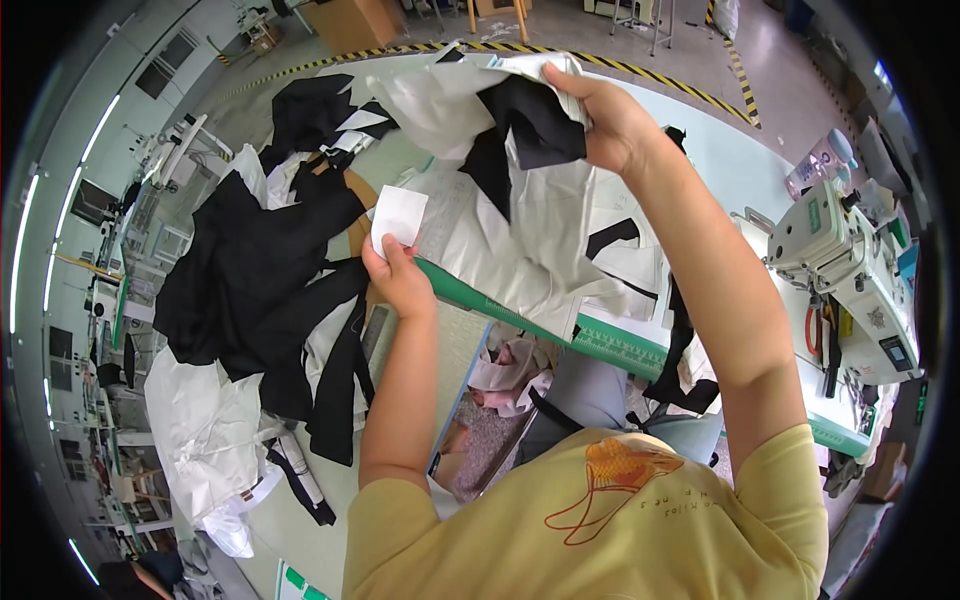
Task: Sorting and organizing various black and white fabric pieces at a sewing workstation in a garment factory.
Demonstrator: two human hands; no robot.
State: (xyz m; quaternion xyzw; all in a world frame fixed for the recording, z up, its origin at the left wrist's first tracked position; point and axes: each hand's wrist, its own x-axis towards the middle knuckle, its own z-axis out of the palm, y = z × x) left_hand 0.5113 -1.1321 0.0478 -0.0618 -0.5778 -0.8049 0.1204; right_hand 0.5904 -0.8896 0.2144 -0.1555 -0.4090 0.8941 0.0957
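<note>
In the head view, the left hand (398,275) pinches a small white fabric piece (398,215) by its lower edge, holding it upright near the middle of the scene, just left of the green table edge (520,318). The right hand (610,120) is raised further away and grips a bundle of white and black fabric (520,170) that hangs down over the table. A pile of black and white cloth (255,290) lies at the left, and a white sewing machine (840,270) stands at the right.

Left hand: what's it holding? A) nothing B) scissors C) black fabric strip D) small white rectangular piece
D: the left hand pinches a small white rectangular piece by its lower edge, while the right hand grips a bundle of white and black fabric raised above the table.
</note>
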